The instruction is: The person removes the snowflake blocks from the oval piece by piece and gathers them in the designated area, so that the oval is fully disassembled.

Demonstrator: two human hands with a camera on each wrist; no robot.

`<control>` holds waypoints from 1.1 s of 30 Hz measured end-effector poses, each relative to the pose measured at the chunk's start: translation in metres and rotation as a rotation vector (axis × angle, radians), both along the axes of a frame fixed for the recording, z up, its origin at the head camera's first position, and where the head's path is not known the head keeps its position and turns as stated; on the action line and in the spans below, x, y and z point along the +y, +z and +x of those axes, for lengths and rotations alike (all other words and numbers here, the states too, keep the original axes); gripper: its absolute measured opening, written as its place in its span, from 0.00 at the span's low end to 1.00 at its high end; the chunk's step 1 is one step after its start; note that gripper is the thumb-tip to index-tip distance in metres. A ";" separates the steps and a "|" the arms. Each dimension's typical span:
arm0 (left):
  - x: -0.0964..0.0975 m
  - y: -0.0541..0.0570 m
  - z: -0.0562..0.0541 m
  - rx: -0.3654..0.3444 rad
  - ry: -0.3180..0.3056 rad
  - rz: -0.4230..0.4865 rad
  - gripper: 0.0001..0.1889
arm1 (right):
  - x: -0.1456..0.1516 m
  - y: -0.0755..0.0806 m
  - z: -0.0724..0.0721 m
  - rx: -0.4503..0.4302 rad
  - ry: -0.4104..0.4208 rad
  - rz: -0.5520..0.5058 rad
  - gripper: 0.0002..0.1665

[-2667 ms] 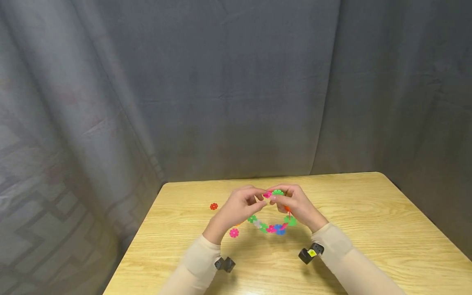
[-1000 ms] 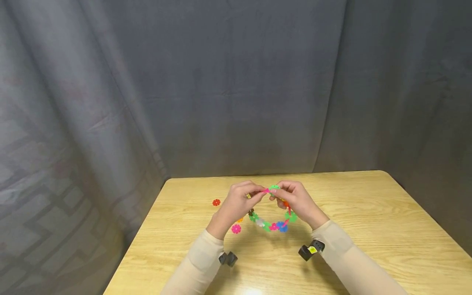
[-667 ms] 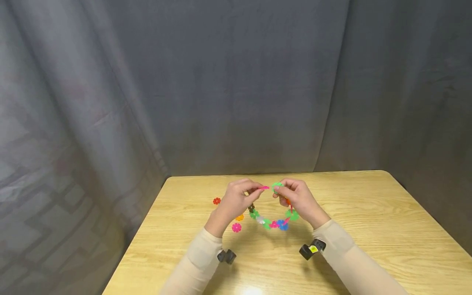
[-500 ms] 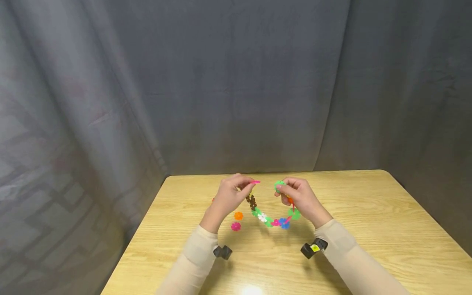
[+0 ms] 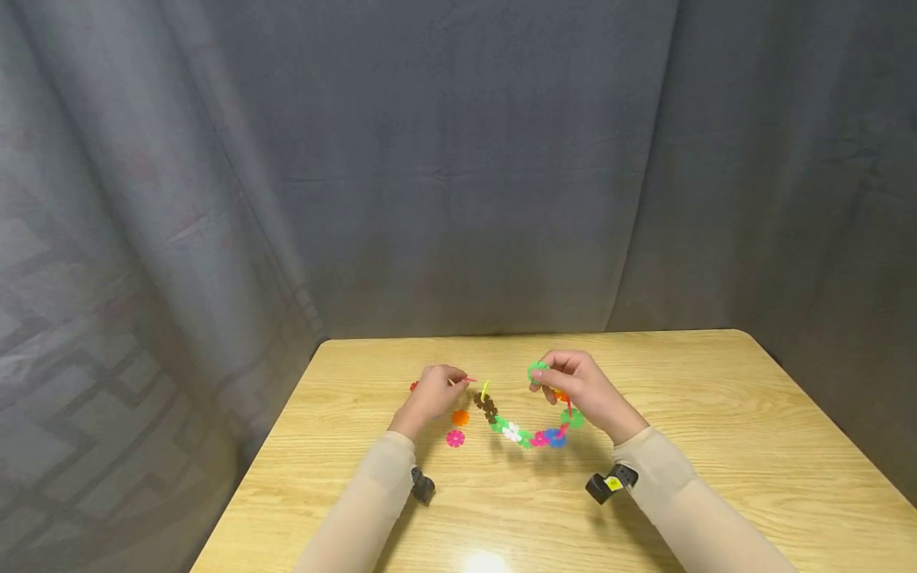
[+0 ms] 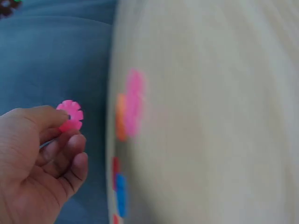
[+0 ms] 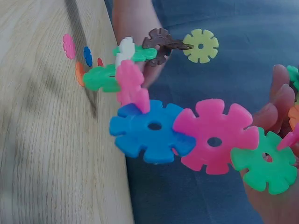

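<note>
A pink notched plastic disc (image 6: 77, 115) is pinched between thumb and forefinger of my left hand (image 5: 430, 398). My right hand (image 5: 583, 394) pinches a green notched disc (image 5: 536, 368) at one end of a curved chain of interlocked discs. From there the chain droops through orange, pink, green, blue (image 7: 133, 126) and white (image 5: 512, 432) discs, then brown ones (image 5: 485, 403). A yellow disc (image 7: 209, 43) forms its far end, which sticks up in the air with no hand on it. Some of the chain near my right hand is hidden behind the fingers.
Loose discs lie on the wooden table (image 5: 716, 446) near my left hand: an orange one (image 5: 460, 418), a pink one (image 5: 454, 438) and a red one (image 5: 414, 386). A blue disc (image 7: 88, 56) lies there too. Grey curtains (image 5: 458, 175) hang behind the table.
My left hand has moved left, away from the green disc, carrying the pink disc. The chain's yellow and brown end has come into view. My right hand has stayed nearly in place.
</note>
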State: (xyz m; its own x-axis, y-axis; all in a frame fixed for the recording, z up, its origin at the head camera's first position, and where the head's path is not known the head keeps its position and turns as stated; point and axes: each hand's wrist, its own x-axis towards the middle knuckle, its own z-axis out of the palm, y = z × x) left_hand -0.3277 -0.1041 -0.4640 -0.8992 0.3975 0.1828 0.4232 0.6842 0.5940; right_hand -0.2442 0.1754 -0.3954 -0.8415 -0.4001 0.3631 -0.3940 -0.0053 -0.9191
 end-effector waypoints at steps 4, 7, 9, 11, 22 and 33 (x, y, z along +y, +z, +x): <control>-0.005 -0.011 -0.004 -0.099 -0.036 -0.062 0.08 | 0.001 -0.001 0.000 0.021 0.011 0.023 0.11; -0.007 -0.013 -0.006 -0.101 -0.062 -0.093 0.08 | 0.002 -0.001 0.000 0.027 0.021 0.035 0.11; -0.009 -0.012 -0.007 -0.082 -0.063 -0.114 0.09 | 0.002 -0.001 0.000 0.035 0.031 0.040 0.11; -0.010 -0.009 -0.007 -0.062 -0.063 -0.123 0.11 | 0.001 -0.002 0.000 0.041 0.043 0.042 0.11; 0.019 0.059 0.028 0.211 -0.163 0.136 0.10 | -0.004 -0.003 0.000 -0.038 -0.020 0.050 0.14; 0.053 0.091 0.067 0.318 -0.420 0.275 0.09 | -0.007 -0.003 0.000 -0.047 0.064 -0.042 0.11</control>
